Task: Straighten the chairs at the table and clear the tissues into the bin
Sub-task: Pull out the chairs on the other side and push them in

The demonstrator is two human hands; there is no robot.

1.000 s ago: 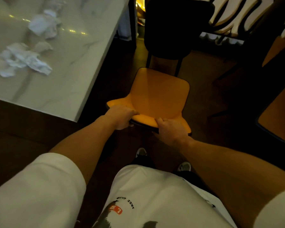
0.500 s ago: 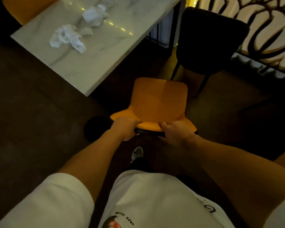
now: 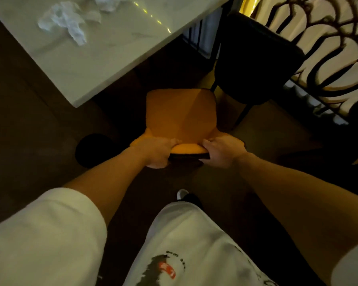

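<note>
An orange chair point(image 3: 181, 118) stands in front of me, just off the near corner of the marble table point(image 3: 95, 58). My left hand point(image 3: 156, 151) grips the top edge of its backrest on the left, and my right hand point(image 3: 221, 152) grips the same edge on the right. Crumpled white tissues point(image 3: 67, 23) lie on the tabletop at the upper left, with another tissue point(image 3: 108, 2) at the top edge of the view.
A black chair point(image 3: 256, 58) stands just behind and to the right of the orange one. An ornate metal railing point(image 3: 329, 48) runs along the right. A dark round object point(image 3: 93, 150) sits on the floor left of my hands. The floor is dark wood.
My view has swung left and back, so the table corner now sits closer to the orange chair. Both hands keep their grip on the backrest's top edge.
</note>
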